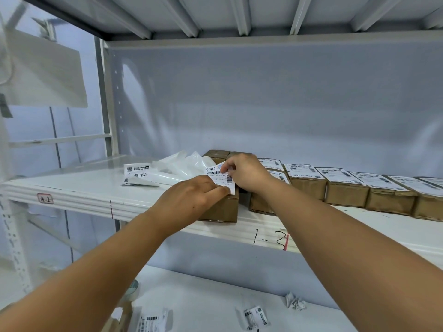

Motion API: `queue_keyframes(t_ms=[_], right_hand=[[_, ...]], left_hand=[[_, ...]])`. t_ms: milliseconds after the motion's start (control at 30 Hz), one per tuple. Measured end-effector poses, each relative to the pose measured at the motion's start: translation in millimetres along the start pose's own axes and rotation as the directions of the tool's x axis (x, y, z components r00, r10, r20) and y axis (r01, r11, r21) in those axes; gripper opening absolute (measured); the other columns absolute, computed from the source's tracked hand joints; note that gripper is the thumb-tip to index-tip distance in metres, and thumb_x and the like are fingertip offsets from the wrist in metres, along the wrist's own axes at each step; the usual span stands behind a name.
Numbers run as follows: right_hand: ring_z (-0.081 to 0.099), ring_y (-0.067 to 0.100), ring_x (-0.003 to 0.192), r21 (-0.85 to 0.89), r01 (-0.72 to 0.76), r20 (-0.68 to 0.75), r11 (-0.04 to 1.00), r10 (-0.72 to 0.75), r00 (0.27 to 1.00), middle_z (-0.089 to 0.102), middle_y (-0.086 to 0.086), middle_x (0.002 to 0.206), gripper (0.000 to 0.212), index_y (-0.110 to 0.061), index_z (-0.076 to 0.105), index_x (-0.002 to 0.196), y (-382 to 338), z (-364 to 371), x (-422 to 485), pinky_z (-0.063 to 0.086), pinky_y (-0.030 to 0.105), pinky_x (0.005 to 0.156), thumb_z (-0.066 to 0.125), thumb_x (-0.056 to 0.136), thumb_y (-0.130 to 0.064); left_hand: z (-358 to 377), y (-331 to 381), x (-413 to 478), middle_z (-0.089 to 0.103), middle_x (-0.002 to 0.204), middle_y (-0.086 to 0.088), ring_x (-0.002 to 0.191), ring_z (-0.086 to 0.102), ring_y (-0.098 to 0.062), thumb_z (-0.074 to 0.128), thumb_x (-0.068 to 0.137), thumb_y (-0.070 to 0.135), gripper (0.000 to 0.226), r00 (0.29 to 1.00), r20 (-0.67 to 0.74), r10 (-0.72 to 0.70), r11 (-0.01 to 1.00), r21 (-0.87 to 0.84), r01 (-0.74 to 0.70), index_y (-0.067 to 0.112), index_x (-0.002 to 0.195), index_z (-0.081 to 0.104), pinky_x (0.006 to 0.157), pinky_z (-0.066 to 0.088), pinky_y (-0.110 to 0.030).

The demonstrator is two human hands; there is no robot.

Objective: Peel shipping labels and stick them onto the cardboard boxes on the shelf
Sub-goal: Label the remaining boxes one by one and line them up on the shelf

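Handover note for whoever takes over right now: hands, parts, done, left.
Left hand: pinches the near edge of the label.
Right hand: pinches its far edge.
The label is held over the front box, not yet flat on it.
Done: the row of boxes to the right carries labels.
Left: press this label down; the rear boxes show bare tops. Spare labels lie on the shelf to the left, beside backing sheets.
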State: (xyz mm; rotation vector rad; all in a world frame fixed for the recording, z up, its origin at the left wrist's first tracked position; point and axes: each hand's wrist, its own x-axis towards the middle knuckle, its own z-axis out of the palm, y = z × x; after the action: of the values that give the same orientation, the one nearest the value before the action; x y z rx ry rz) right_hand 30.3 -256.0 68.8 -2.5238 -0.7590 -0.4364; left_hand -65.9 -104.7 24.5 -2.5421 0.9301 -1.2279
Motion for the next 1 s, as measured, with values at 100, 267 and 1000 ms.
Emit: queue_keyframes(t_ms=[100, 267, 1000], right_hand=[[0.055, 0.016, 0.111, -0.045, 0.025, -0.001, 0.999, -0.025, 1.0, 0.062, 0.0, 0.124, 0.034, -0.014, 0.07, 0.108, 0.9, 2.4, 1.1, 0.035, 0.014, 0.078, 0.045, 0.093, 0.003], [0.055, 0.018, 0.115, -0.088, 0.042, 0.006, 0.995, -0.042, 0.999, 0.062, 0.001, 0.124, 0.036, -0.014, 0.07, 0.111, 1.3, 4.9, 3.6, 0.041, 0.02, 0.091, 0.045, 0.092, 0.004], [0.036, 0.026, 0.068, -0.337, 0.134, 0.105, 0.932, -0.104, 0.989, 0.029, 0.001, 0.057, 0.039, -0.018, 0.03, 0.05, -10.5, 9.1, 3.2, 0.018, 0.029, 0.046, 0.042, 0.072, 0.012]], left_hand=[[-2.8, 0.1, 2.5, 0.065, 0.075, -0.006, 0.066, 0.062, -0.025, 0.051, 0.057, -0.002, 0.048, 1.0, 0.024, -0.012, 0.999, -0.035, 0.012, 0.012, 0.1, 0.069, 0.044, 0.048, -0.025], [-3.1, -3.1, 4.7, 0.061, 0.07, -0.007, 0.062, 0.059, -0.027, 0.054, 0.06, -0.002, 0.044, 0.996, 0.089, -0.013, 0.999, -0.043, 0.017, 0.012, 0.098, 0.069, 0.044, 0.049, -0.028], [-8.7, 3.3, 8.2, 0.066, 0.091, -0.01, 0.092, 0.056, -0.023, 0.056, 0.093, 0.017, 0.028, 0.957, 0.166, -0.237, 0.896, -0.344, 0.282, 0.026, 0.117, 0.067, 0.082, 0.044, -0.031]])
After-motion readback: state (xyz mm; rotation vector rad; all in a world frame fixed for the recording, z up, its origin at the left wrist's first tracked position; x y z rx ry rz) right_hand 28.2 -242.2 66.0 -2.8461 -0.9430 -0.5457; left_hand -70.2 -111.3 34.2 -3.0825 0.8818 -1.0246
